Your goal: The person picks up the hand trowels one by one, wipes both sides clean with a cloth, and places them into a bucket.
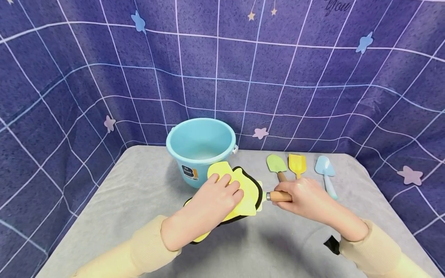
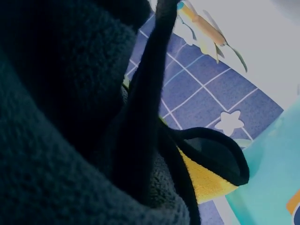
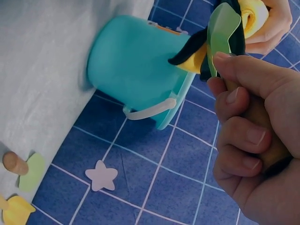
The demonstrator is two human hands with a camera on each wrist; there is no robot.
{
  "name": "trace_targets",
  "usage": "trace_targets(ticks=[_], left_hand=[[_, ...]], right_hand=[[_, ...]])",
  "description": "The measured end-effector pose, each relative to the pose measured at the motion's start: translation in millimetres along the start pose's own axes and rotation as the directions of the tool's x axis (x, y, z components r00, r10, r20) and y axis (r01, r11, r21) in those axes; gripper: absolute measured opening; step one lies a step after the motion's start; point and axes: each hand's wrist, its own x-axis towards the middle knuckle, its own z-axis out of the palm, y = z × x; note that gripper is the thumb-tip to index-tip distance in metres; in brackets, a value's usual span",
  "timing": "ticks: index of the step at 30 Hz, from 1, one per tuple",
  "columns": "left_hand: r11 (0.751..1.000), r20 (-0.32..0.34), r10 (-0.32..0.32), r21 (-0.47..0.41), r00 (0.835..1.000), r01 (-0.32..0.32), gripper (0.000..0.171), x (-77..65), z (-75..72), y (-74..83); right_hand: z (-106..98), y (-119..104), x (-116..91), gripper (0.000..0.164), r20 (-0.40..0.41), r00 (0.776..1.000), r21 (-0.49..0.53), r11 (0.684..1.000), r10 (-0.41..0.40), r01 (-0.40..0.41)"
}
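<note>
My left hand [image 1: 217, 197] grips a yellow cloth [image 1: 248, 191] with black edging, bunched about the blade of a small toy shovel. In my right hand [image 1: 309, 199] is the shovel's wooden handle [image 1: 281, 196], fingers curled round it. The right wrist view shows the shovel's light green blade [image 3: 221, 33] against the cloth; part of the blade is hidden. Close up, the cloth's dark underside [image 2: 70, 93] fills much of the left wrist view. Just behind the cloth stands a light blue bucket [image 1: 201, 141].
Right of the bucket, a green shovel [image 1: 276, 163], a yellow shovel [image 1: 297, 164] and a blue shovel [image 1: 325, 169] lie on the grey-covered table [image 1: 128, 200]. A dark blue curtain [image 1: 243, 69] with a line grid and stars hangs behind and at the sides.
</note>
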Motion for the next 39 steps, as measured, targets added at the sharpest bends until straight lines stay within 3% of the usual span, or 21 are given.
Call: trace_targets(ticks=[16,22,30,39], left_hand=[[0.998,0.048,-0.026,-0.049,0.998,0.028,0.015,-13.4,2.1,-8.2],[0.994,0.025,-0.048,-0.092,0.999,0.05,0.017,-21.4,7.9,-13.9],[0.98,0.034,-0.069,-0.184,0.997,0.074,0.044,-33.2,14.5,-23.7],[0.962,0.058,-0.134,-0.23,0.989,0.144,0.049,-47.0,26.6,-29.2]], right_hand=[[-3.9,3.1,-5.8,0.03,-0.03,0.999,-0.009,0.999,-0.045,0.045],[-5.4,5.0,-10.1,0.029,-0.026,0.998,-0.011,0.998,-0.059,0.058],[-10.8,6.5,-13.6,0.029,-0.021,0.999,0.009,0.999,-0.041,0.041],[-11.6,8.5,-14.7,0.029,-0.027,0.999,-0.015,1.0,-0.02,0.019]])
